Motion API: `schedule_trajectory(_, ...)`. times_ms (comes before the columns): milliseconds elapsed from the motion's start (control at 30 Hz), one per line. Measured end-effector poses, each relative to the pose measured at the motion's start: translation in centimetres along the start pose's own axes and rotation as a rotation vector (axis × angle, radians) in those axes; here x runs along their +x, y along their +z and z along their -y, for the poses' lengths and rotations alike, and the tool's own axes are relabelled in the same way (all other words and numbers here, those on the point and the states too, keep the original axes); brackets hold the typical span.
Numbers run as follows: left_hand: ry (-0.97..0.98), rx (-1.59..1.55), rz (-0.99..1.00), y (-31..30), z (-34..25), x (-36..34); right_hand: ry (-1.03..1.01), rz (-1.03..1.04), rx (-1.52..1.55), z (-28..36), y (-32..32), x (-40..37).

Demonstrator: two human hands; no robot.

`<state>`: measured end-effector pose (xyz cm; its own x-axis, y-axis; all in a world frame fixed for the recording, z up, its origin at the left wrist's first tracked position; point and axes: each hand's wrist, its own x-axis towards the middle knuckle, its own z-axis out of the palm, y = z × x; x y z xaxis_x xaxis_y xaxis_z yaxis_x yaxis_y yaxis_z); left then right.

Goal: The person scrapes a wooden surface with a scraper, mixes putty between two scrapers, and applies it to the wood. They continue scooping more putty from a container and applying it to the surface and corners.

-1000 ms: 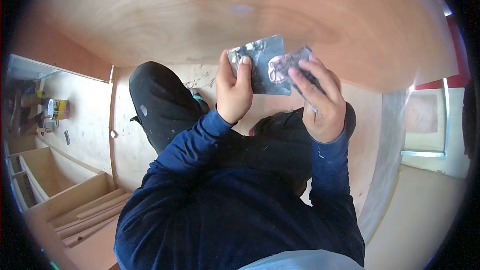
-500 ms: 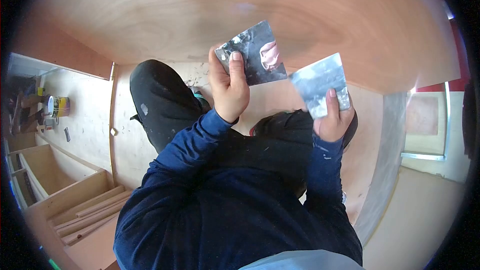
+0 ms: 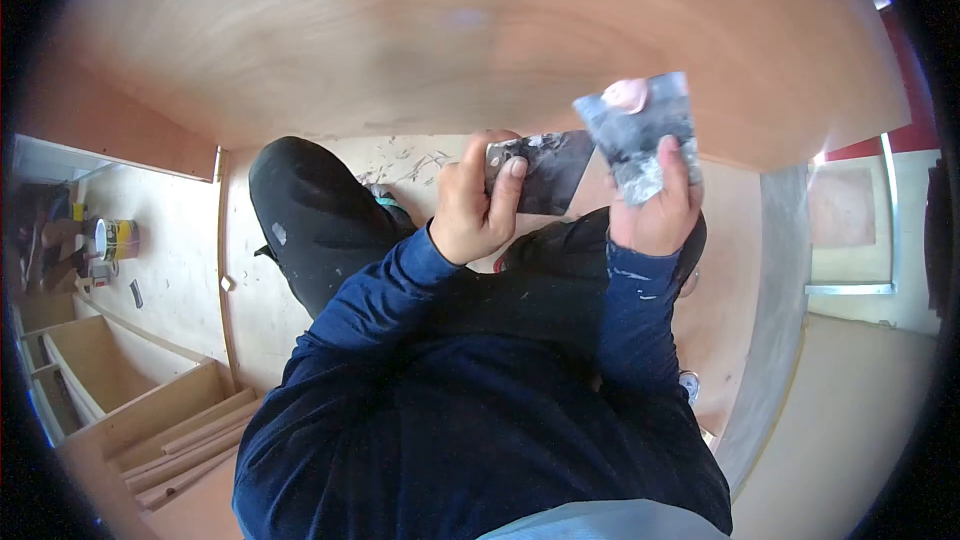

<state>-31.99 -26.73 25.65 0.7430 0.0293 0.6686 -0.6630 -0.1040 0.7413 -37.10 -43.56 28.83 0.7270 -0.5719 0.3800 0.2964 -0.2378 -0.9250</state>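
Observation:
My left hand (image 3: 478, 198) grips a dark, stained filler scraper (image 3: 552, 175), thumb on its upper face and fingers underneath. In my right hand (image 3: 660, 202) is a lighter metal scraper (image 3: 650, 130), smeared grey and white, its blade raised. A lump of pink filler (image 3: 627, 95) sits near the far edge of that right scraper. The two blades are close together, the right one overlapping the corner of the left in this view. Both are held in front of a wooden panel (image 3: 380, 50), above my knees.
Wooden compartments (image 3: 140, 365) with strips of wood (image 3: 190, 450) stand at lower left. A paint bucket (image 3: 117, 239) is on the floor at far left. A grey board edge (image 3: 775, 240) runs along the right. My bent knee (image 3: 310, 210) is close to the panel.
The pink filler has passed from the left scraper to the right one. The left scraper has dropped lower and turned flatter; the right one has risen and tilted.

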Motion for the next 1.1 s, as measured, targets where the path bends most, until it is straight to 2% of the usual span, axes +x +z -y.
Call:
schedule_trajectory(67, -0.378, -0.430, 0.069, 0.0, 0.6, -0.2, -0.400, 0.028, -0.371, 0.5, -1.2, 1.3)
schedule_trajectory(100, -0.612, -0.585, -0.027, 0.1, -0.6, 0.6, -0.598, 0.042, -0.555, 0.7, -1.3, 1.6)
schedule_trajectory(133, -0.633, -0.592, -0.044, -0.2, -0.2, 1.2, -0.602, 0.042, -0.555, 0.9, -0.8, 1.2)
schedule_trajectory(200, -0.734, -0.895, -0.126, -0.5, -0.7, 2.2, -0.131, -0.075, 0.052, 0.9, 1.0, -0.5)
schedule_trajectory(233, -0.735, -0.892, -0.132, -0.5, -0.8, 2.0, -0.259, -0.005, 0.070, 0.5, 1.6, -0.7)
schedule_trajectory(300, -0.811, -0.852, -0.205, -0.2, -1.0, 1.8, -0.183, 0.039, 0.019, 1.8, 2.9, -2.4)
schedule_trajectory(333, -0.809, -0.845, -0.213, -0.1, -1.0, 1.7, -0.109, 0.078, -0.036, 2.5, 3.4, -2.9)
schedule_trajectory(367, -0.809, -0.829, -0.250, 0.0, -1.0, 1.7, -0.199, 0.179, -0.092, 2.5, 3.2, -2.5)
schedule_trajectory(400, -0.809, -0.813, -0.285, 0.0, -0.8, 1.7, -0.198, 0.183, -0.086, 2.8, 3.3, -2.2)
schedule_trajectory(467, -0.761, -0.798, -0.251, -0.4, 0.5, 1.1, -0.313, 0.394, -0.322, 3.4, 3.2, -1.6)
schedule_trajectory(500, -0.775, -0.771, -0.220, -0.5, 0.7, 0.9, -0.481, 0.403, -0.436, 2.3, 3.1, -1.3)
schedule_trajectory(533, -0.788, -0.745, -0.189, -0.4, 0.8, 0.9, -0.483, 0.405, -0.438, 2.0, 2.6, -1.2)
schedule_trajectory(600, -0.802, -0.763, -0.237, 0.1, 0.3, 0.9, -0.509, 0.557, -0.734, 2.3, 1.8, -1.2)
schedule_trajectory(633, -0.817, -0.776, -0.282, 0.3, 0.0, 1.0, -0.426, 0.599, -0.758, 2.7, 1.8, -1.2)
schedule_trajectory(667, -0.818, -0.777, -0.280, 0.2, -0.2, 1.2, -0.426, 0.597, -0.760, 2.4, 1.3, -1.1)
schedule_trajectory(733, -0.821, -0.952, -0.269, 0.0, -0.4, 1.8, -0.353, 0.866, -1.015, 1.6, 0.0, -0.4)
schedule_trajectory(767, -0.818, -0.953, -0.272, 0.0, -0.5, 2.1, -0.356, 0.868, -1.015, 1.7, -0.5, 0.0)
schedule_trajectory(833, -0.750, -0.907, -0.254, -0.3, -0.4, 2.5, -0.540, 0.691, -0.958, 3.2, -0.7, 1.2)
schedule_trajectory(867, -0.748, -0.909, -0.271, -0.4, 0.2, 2.6, -0.549, 0.706, -0.958, 3.5, -0.7, 1.9)
schedule_trajectory(933, -0.724, -0.821, -0.172, -0.5, 1.0, 2.2, -0.743, 0.431, -0.901, 4.0, -1.0, 2.4)
schedule_trajectory(967, -0.723, -0.822, -0.160, -0.3, 1.1, 2.0, -0.738, 0.430, -0.885, 4.7, -0.8, 2.1)
schedule_trajectory(1000, -0.700, -0.681, -0.148, -0.2, 0.9, 1.8, -0.731, 0.418, -0.890, 4.8, -0.3, 1.7)
schedule_trajectory(1033, -0.675, -0.542, -0.136, -0.1, 0.6, 1.6, -0.736, 0.525, -0.952, 4.9, 0.3, 1.3)
schedule_trajectory(1067, -0.677, -0.545, -0.129, 0.1, 0.4, 1.4, -0.741, 0.637, -1.012, 5.0, 0.5, 1.2)
schedule_trajectory(1100, -0.633, -0.547, -0.174, 0.5, 0.2, 1.2, -0.739, 0.637, -1.014, 5.3, 0.4, 1.3)
